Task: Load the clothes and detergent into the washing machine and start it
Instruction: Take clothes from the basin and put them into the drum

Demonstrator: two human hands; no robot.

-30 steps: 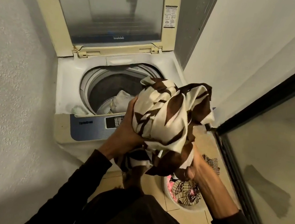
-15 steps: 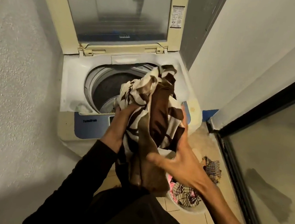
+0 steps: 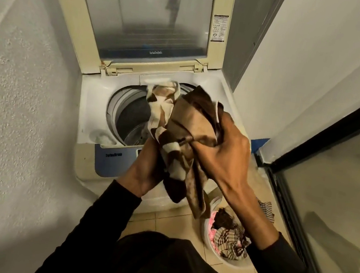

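Note:
A top-loading washing machine (image 3: 94,107) stands ahead with its lid (image 3: 144,28) raised and the drum (image 3: 129,118) exposed. A bunched brown-and-cream patterned garment (image 3: 183,127) hangs over the drum's front right rim. My left hand (image 3: 144,171) grips it from below, in front of the control panel. From the right, my right hand (image 3: 222,148) grips its upper folds. On the floor at the right a white basin (image 3: 236,263) holds more clothes (image 3: 229,235). No detergent is in view.
A rough white wall runs close along the left. A white wall and a dark-framed glass door (image 3: 332,185) close in the right side. A striped cloth (image 3: 265,209) lies on the tiled floor by the door frame.
The garment has moved forward over the drum opening. My right hand, open under the cloth half a second ago, now grips its top; the camera has come closer to the machine.

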